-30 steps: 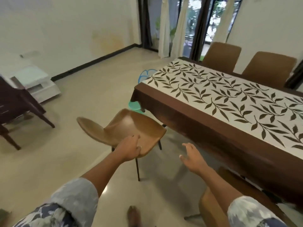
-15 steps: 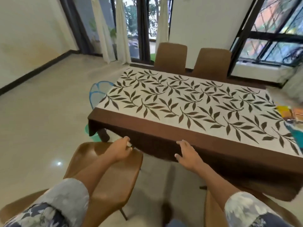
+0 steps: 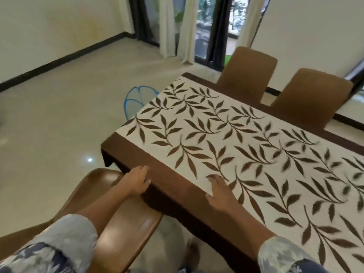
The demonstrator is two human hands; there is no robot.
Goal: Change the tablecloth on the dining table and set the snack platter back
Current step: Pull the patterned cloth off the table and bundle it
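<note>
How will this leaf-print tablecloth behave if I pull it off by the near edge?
Probably floppy: the tablecloth hangs limp at its near-left corner. Likely slides off easily, since no objects in view weigh it down. It lies flat under the right hand, so probably thin.

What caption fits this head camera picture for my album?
A left hand at the edge of the leafy tablecloth, right hand flat on it, brown chair nearby.
</note>
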